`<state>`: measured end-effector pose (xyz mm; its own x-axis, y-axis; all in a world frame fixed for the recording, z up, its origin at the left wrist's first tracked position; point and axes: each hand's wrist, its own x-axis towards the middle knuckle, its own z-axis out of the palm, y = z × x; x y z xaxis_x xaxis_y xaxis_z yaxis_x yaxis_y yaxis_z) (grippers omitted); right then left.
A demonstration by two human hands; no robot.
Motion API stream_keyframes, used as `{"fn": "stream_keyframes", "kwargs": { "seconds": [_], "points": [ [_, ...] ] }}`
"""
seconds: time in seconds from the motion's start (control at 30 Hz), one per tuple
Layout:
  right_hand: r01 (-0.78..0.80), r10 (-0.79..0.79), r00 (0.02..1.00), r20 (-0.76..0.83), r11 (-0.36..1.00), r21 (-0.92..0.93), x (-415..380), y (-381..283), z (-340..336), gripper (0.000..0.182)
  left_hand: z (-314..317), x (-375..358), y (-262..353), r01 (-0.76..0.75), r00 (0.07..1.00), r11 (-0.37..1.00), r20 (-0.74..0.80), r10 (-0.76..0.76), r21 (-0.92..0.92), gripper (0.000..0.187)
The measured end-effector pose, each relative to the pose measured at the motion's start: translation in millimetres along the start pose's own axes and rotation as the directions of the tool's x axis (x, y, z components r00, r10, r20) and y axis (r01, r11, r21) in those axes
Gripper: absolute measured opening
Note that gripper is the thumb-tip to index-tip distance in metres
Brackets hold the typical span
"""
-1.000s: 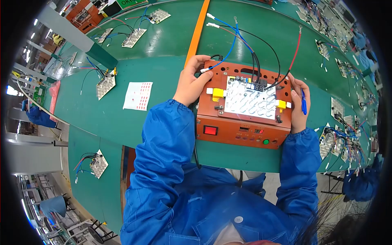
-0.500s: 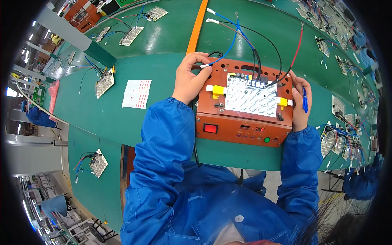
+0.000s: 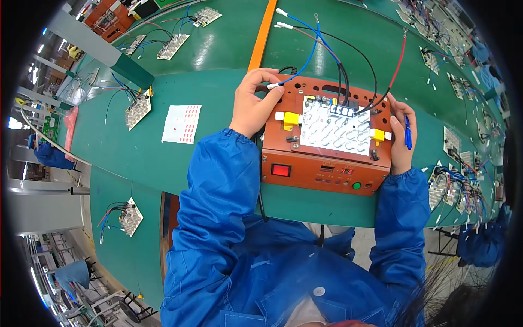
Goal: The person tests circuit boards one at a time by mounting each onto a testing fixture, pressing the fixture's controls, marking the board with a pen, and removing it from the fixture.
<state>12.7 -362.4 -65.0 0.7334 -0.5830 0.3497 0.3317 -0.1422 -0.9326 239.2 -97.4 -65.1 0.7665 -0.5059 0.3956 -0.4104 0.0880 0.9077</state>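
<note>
Covering much of the view, the green bench (image 3: 223, 90) carries a white sheet (image 3: 181, 124) with red marks and several wired circuit boards (image 3: 139, 110). At the left, a pillar (image 3: 95, 46) stands in the lit workshop. Before the person, at the bench's near side, is the orange box (image 3: 305, 179); its inside is hidden. On its top lies a white board (image 3: 333, 131), between two yellow blocks (image 3: 291, 120). The left hand (image 3: 252, 106) and the right hand (image 3: 403, 136) grip opposite sides with their fingers; a blue pen (image 3: 407, 135) is at the right fingers.
</note>
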Motion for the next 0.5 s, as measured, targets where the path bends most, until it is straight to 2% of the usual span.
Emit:
{"fn": "stream_keyframes", "kwargs": {
  "seconds": [0.33,0.5],
  "points": [
    [0.003,-0.003,1.000,-0.004,1.000,-0.014,-0.1,-2.4,1.6,0.033,-0.1,0.2,-3.9,-0.005,1.000,1.000,-0.008,0.005,-0.003,0.010],
    [0.011,-0.011,1.000,0.000,0.999,-0.047,0.7,-4.7,2.3,0.033,2.4,-0.2,-2.7,0.014,0.995,0.999,-0.098,-0.010,0.042,0.011]
  ]
}}
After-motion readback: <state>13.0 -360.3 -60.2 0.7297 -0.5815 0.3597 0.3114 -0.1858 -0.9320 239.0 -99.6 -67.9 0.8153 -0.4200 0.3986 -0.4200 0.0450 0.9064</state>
